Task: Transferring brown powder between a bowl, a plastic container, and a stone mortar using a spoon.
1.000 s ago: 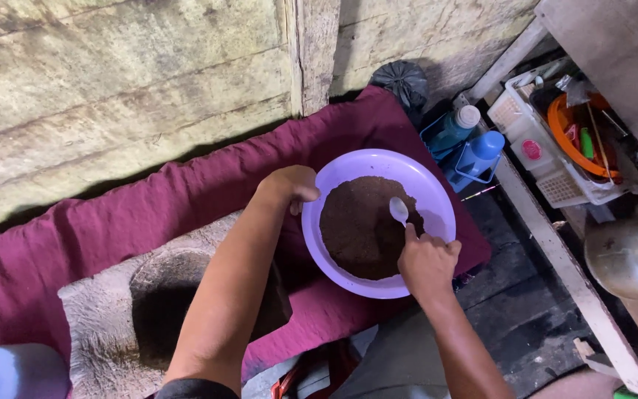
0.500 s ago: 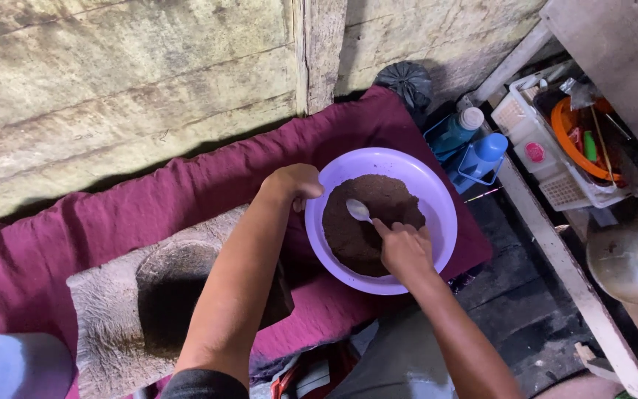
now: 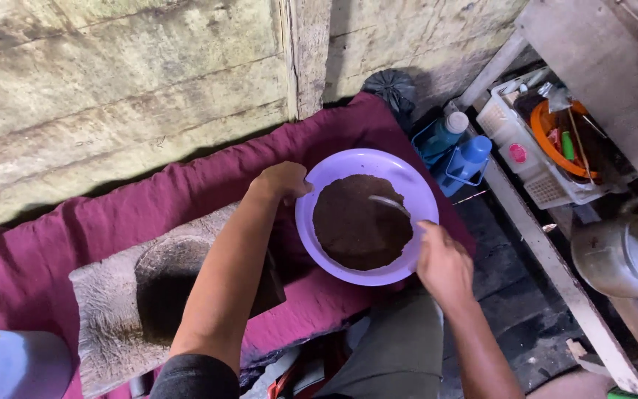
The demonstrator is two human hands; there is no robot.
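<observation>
A lilac plastic bowl (image 3: 416,186) holds a mound of dark brown powder (image 3: 359,224) and rests on a maroon cloth (image 3: 112,229). My left hand (image 3: 283,181) grips the bowl's left rim. My right hand (image 3: 444,260) is at the bowl's right rim and holds a white plastic spoon (image 3: 390,202), whose head lies over the powder near its right side.
A stone mortar with a dark hollow (image 3: 160,288) sits left of the bowl. Two blue bottles (image 3: 458,148) stand beside a white basket of utensils (image 3: 537,151). A metal kettle (image 3: 625,255) is at the right, a pale tub (image 3: 16,366) at the bottom left, and a wooden wall behind.
My right hand has drawn back from the middle of the powder to the bowl's right rim, and the spoon moved right with it. The left hand stays on the rim.
</observation>
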